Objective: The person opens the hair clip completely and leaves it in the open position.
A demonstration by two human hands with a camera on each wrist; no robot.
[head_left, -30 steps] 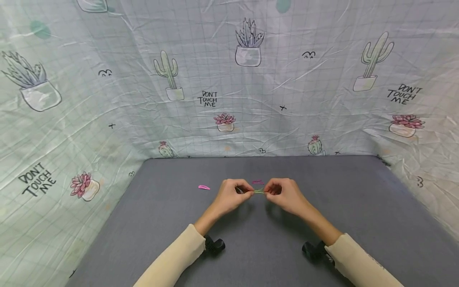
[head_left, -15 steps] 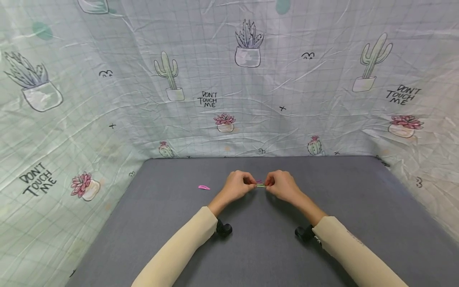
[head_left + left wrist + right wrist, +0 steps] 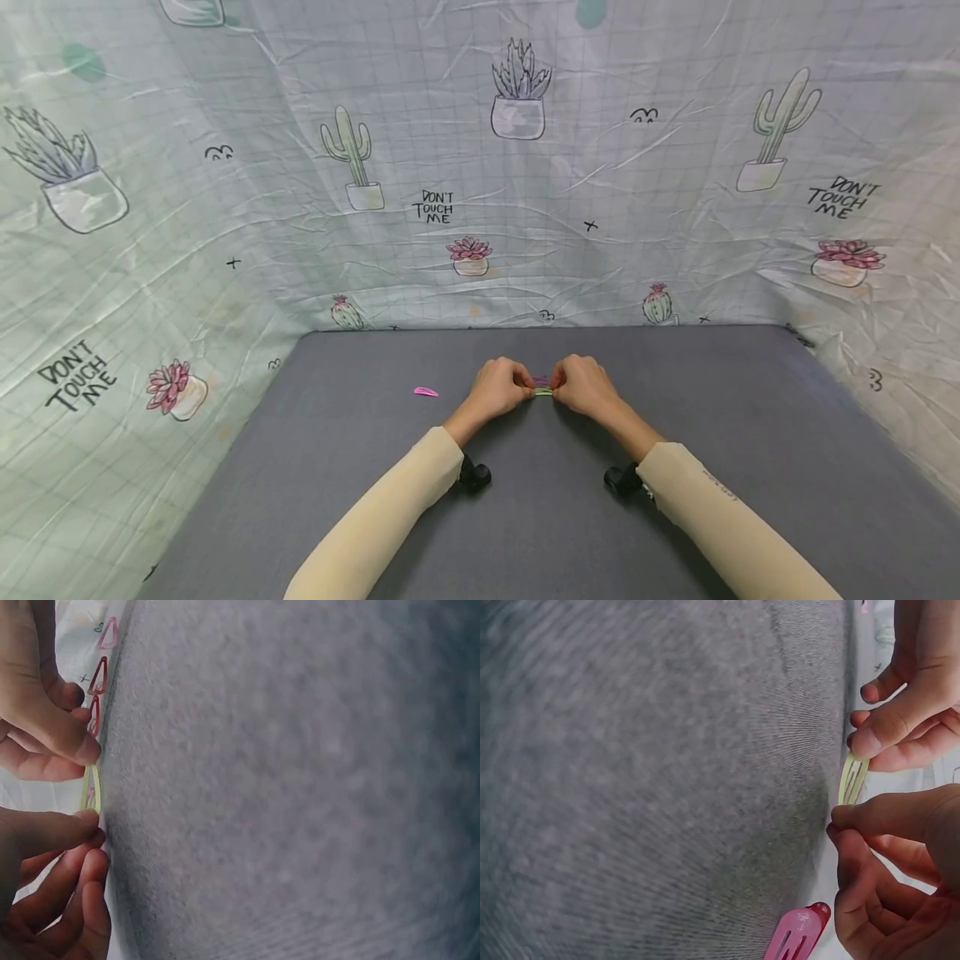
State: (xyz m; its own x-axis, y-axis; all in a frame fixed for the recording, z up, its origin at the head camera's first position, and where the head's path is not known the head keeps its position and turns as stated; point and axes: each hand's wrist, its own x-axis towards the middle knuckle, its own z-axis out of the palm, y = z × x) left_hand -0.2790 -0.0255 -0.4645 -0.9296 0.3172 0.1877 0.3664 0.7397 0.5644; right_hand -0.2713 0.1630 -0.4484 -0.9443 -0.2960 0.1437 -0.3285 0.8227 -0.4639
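A yellow-green snap hair clip (image 3: 543, 392) is stretched between both hands just above the table. The left hand (image 3: 501, 383) pinches one end between thumb and fingertip, as the left wrist view shows in its lower hand. The right hand (image 3: 583, 382) pinches the other end; in the right wrist view it is the lower hand, with the clip (image 3: 853, 778) upright between the two thumbs. A purple-pink clip (image 3: 540, 379) lies just behind the green one, partly covered by the fingers.
A pink hair clip (image 3: 426, 392) lies on the grey table (image 3: 360, 450) to the left. In the left wrist view, red clips (image 3: 99, 675) and a pink clip (image 3: 109, 634) lie past the right hand. A patterned curtain (image 3: 405, 275) stands behind the table.
Both hands have moved away from the body toward the purple-pink clip, carrying the green clip. In the last half second they have shifted only slightly.
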